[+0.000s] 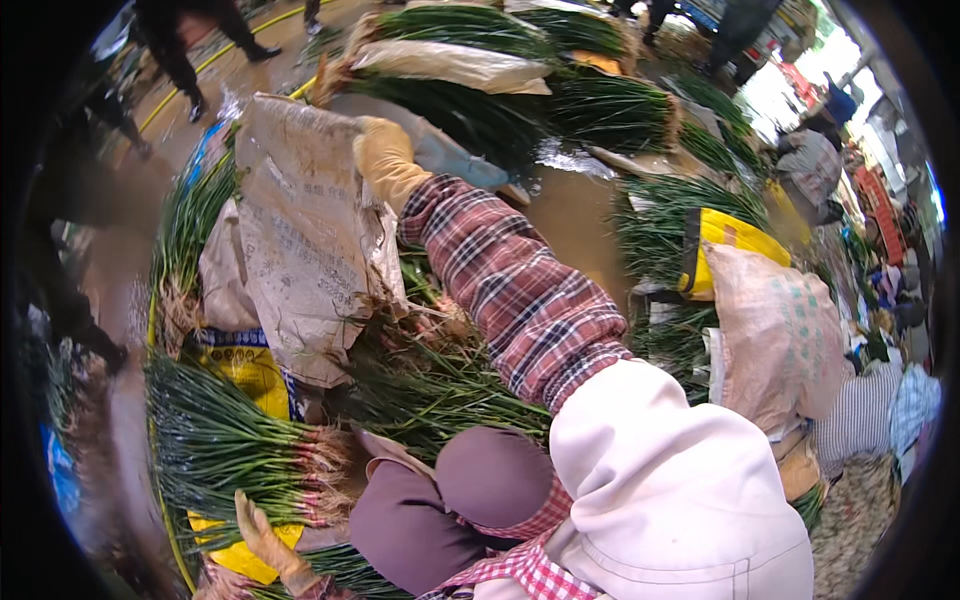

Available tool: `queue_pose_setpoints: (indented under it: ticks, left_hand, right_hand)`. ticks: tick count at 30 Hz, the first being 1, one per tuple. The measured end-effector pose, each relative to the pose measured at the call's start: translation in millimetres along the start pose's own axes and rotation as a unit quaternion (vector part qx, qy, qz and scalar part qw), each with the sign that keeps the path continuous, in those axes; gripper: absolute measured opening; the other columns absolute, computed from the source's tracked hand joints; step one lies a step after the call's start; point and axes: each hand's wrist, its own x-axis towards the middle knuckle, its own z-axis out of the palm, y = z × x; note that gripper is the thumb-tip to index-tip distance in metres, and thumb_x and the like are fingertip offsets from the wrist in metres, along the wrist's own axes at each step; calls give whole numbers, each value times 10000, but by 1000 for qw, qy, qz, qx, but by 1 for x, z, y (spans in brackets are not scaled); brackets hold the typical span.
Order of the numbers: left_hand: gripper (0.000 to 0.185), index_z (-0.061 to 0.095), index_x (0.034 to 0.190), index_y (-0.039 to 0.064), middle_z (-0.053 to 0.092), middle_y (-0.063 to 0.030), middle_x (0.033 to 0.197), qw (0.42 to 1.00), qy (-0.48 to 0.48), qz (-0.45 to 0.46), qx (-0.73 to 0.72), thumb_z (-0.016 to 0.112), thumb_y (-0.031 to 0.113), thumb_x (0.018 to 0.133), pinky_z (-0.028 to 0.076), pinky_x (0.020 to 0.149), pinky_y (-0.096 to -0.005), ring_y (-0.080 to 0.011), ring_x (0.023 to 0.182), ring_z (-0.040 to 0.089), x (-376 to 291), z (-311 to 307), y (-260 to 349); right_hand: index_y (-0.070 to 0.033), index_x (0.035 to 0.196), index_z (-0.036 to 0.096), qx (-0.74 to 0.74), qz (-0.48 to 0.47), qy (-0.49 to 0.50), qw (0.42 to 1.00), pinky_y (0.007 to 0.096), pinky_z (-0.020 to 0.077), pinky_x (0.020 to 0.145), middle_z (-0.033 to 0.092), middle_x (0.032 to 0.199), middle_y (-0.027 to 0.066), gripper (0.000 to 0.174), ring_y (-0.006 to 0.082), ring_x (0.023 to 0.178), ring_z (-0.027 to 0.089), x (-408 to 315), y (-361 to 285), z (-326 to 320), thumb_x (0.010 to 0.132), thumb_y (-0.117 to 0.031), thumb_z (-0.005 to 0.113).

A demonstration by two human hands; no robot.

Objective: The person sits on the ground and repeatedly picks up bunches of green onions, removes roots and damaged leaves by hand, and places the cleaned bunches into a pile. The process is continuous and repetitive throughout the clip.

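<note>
My right hand (pixel 386 157), in a tan glove, holds the top corner of a dirty, pale woven plastic sack (pixel 300 247) that hangs spread out and bears writing. Below the sack lies a loose heap of green onions (pixel 442 382), with their roots partly hidden behind my sleeve. At the lower left my left hand (pixel 266 536), also gloved, is apart from the sack with its fingers extended. It is beside a bundle of green onions (pixel 232 442), whose pinkish stems and roots point towards my knees. Whether it touches the leaves I cannot tell.
More green onion bundles (pixel 607 105) lie ahead and to the right on a wet, muddy floor. Filled sacks (pixel 776 337) and a yellow bag (pixel 739 240) stand at the right. A yellow hose (pixel 217 56) runs along the left. Other people's legs (pixel 180 52) show at the upper left.
</note>
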Motion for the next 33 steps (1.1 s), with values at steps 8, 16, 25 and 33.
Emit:
queue_pose_setpoints:
  ticks: [8, 16, 25, 33]
  left_hand:
    - [390, 501, 1318, -16, 508, -98, 1361, 991, 81, -101, 12, 508, 150, 965, 379, 1004, -290, -198, 1221, 483, -57, -62, 29]
    - [360, 542, 1267, -53, 576, -127, 1276, 995, 16, -55, -81, 525, 108, 946, 411, 1019, -302, -199, 1172, 539, -34, 1, 88]
    - [367, 604, 1224, 63, 612, -116, 1223, 932, -306, 169, 99, 557, 23, 862, 428, 1024, -327, -239, 1161, 561, 50, 166, 163]
    - [501, 486, 1338, 94, 476, -127, 1364, 683, -605, 273, 305, 566, 147, 845, 391, 1047, -404, -318, 1282, 423, 48, 352, 76]
  right_hand:
    - [15, 1008, 670, -13, -77, 93, 993, 359, 505, 680, 673, 843, 152, 252, 261, 729, 610, 16, 81, -251, 887, -182, 569]
    - [-32, 1115, 674, 49, -24, 228, 972, 280, 484, 837, 701, 1029, 75, 247, 136, 921, 620, -1, 160, -397, 903, -144, 618]
    - [-45, 1115, 677, 40, 328, -12, 944, 303, 428, 876, 666, 1010, 76, 501, 210, 935, 579, -137, 381, -378, 869, -464, 554]
    - [-113, 923, 656, -527, -1, -459, 715, 315, 519, 580, 542, 778, 21, 146, 138, 759, 606, -217, 312, -174, 922, -197, 536]
